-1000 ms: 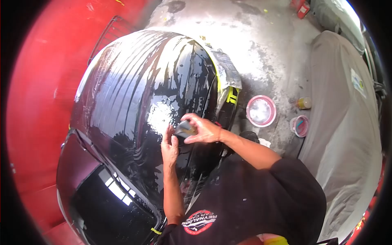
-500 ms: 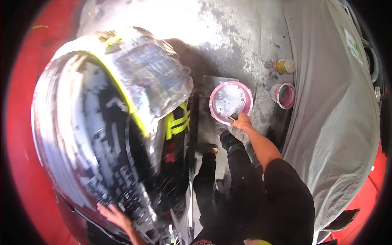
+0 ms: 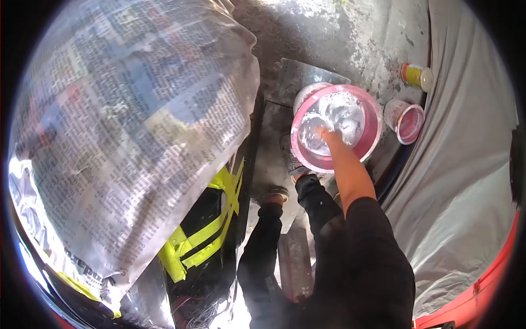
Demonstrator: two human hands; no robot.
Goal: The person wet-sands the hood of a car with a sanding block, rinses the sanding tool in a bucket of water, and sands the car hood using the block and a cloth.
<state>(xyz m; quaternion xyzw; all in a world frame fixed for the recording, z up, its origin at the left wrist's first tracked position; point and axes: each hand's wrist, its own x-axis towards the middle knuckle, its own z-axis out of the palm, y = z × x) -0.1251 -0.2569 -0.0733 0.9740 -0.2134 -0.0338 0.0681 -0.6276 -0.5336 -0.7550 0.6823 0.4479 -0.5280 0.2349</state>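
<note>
My right hand reaches down into a pink basin of cloudy, whitish water. The wrist shows at the surface, while the fingers are hidden in the water, so what they hold cannot be made out. Under the basin's far left side a pale round container peeks out. My left hand is out of view. On the left, newspaper wraps a large part of a black vehicle. Bright yellow tape crosses the black surface below the paper.
A small pink-rimmed bucket and a yellow-labelled can lie by a grey fabric cover at right. A flat sheet rests on the stained concrete floor behind the basin. My legs stand near the basin.
The view has shifted, bringing the newspaper and basin closer. My right hand, which held a small dark object at the basin's rim, has dipped into the water. My left hand has left view.
</note>
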